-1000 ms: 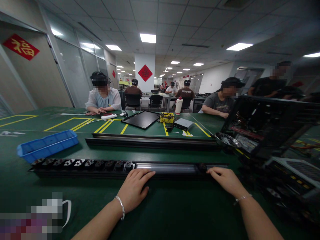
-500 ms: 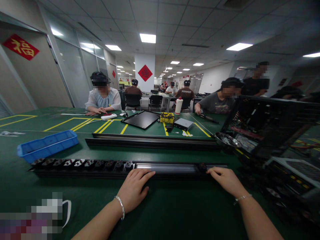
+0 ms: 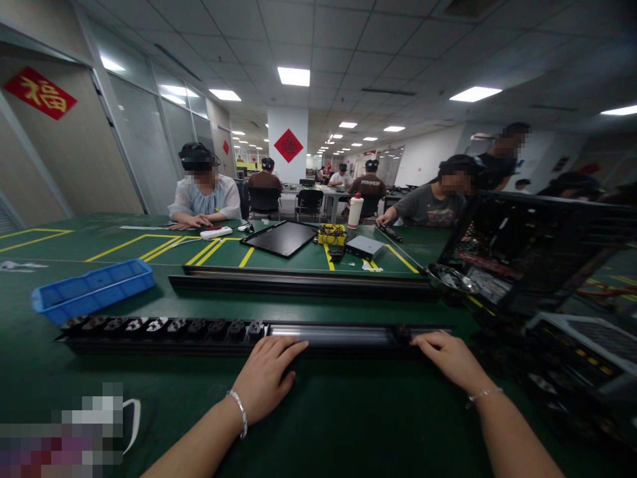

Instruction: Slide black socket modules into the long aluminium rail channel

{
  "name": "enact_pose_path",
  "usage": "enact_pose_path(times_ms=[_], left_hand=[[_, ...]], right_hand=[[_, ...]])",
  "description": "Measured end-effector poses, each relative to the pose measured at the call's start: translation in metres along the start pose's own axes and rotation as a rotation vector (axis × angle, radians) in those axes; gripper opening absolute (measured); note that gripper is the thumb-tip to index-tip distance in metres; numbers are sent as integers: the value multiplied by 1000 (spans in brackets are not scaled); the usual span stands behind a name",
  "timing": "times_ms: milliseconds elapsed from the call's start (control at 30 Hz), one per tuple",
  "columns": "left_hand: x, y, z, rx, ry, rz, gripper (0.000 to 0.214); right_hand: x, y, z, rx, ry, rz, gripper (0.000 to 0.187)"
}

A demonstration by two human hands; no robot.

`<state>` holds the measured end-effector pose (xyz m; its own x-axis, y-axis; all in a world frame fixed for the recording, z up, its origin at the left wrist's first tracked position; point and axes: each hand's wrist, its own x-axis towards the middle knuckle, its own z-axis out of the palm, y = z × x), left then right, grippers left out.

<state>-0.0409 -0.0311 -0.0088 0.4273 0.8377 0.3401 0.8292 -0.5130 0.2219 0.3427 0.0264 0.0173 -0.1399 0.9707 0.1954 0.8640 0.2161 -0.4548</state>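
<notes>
A long black metal rail [image 3: 328, 334] lies crosswise on the green table in front of me. Several black socket-like modules [image 3: 198, 328], some with light metal parts, sit in a row along its left portion. The silvery channel is bare from there to a single black module [image 3: 401, 332] near the right end. My left hand [image 3: 269, 372] rests on the rail's near edge, fingers stretched out, beside the last module of the row. At the single module, my right hand [image 3: 450, 358] has thumb and fingertips pinched together at its right side; the fingertips partly cover the contact.
A blue bin [image 3: 94, 287] stands behind the rail's left end. Another black rail [image 3: 298, 284] lies farther back. To the right are a metal bowl [image 3: 450, 277], an open computer case [image 3: 522, 259] and a power supply [image 3: 587, 345]. Co-workers sit across the table.
My hands and the rail hold still. Across the table, a co-worker's hand with a dark tool has shifted left, and a standing person in the back has leaned left.
</notes>
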Motion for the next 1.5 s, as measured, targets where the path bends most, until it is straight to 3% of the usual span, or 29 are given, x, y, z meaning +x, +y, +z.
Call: enact_pose_path(times_ms=[1500], left_hand=[[1,0,0,7,-1,3,64]], right_hand=[[-1,7,1,20,68,43,31]])
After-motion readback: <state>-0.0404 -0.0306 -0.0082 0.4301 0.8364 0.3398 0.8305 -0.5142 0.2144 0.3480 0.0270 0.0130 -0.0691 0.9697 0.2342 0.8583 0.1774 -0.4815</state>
